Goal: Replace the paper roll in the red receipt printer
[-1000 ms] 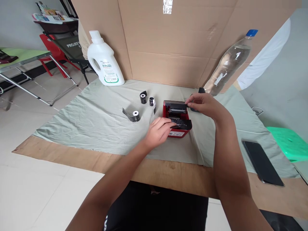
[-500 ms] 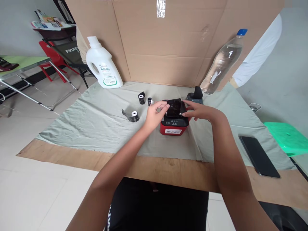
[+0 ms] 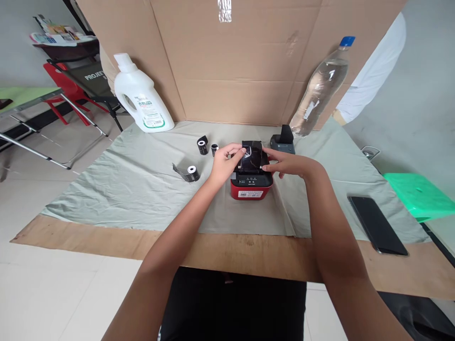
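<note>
A small red and black printer [image 3: 251,188] stands on the grey cloth in front of me. A glossy black strip [image 3: 251,154] rises from its top. At the strip's upper left edge, my left hand [image 3: 227,160] pinches it between thumb and fingers. My right hand [image 3: 284,163] grips the printer's right side, thumb at the front and forefinger reaching behind near the strip. Some of its fingertips are hidden. Left of the printer lie a black roll with a loose tail [image 3: 192,173], another black roll [image 3: 202,146] and a smaller roll [image 3: 214,149].
Behind the printer sits a dark grey device with a raised flap [image 3: 282,142]. A white jug [image 3: 144,97] and a clear bottle [image 3: 322,90] lean near the cardboard wall [image 3: 231,57]. A phone [image 3: 377,225] lies at the right, beside a green stool [image 3: 419,194].
The view has shifted slightly, so everything sits a little further left. The black strip now faces me more and shows bright reflections. Both hands keep their places at the printer.
</note>
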`<state>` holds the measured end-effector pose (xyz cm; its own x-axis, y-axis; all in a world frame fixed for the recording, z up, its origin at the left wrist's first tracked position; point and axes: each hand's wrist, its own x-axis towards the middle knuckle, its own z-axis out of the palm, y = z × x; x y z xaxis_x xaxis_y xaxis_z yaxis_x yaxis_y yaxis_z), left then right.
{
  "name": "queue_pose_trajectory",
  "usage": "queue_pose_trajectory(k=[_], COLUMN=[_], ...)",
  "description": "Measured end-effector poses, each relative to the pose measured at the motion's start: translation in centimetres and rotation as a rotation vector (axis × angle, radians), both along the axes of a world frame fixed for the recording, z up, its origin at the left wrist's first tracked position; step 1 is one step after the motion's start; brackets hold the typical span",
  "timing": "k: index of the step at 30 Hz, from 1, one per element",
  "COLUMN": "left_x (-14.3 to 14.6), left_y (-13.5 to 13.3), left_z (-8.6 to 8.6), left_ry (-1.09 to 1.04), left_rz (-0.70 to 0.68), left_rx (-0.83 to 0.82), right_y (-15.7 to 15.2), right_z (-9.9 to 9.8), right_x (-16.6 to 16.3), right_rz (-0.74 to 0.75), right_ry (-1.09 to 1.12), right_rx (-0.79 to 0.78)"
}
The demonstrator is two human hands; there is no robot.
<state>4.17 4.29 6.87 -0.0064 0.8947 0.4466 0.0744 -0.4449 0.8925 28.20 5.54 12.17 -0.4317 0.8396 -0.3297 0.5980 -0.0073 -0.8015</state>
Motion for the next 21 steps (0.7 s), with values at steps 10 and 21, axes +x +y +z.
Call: queue_pose_trajectory(k=[10, 21], left_x=[-2.2, -1.9], left_y=[-0.6, -1.8], left_z=[-4.0, -4.6], left_ry=[-0.15, -0.171], left_rz=[-0.238, -0.26], left_rx=[-0.405, -0.381], right_y=[0.2, -1.6], right_z=[-0.1, -0.4], right_x=[0.2, -0.6], right_rz=[0.011, -0.086], right_ry=[0.025, 0.042], right_rx=[-0.135, -0.165])
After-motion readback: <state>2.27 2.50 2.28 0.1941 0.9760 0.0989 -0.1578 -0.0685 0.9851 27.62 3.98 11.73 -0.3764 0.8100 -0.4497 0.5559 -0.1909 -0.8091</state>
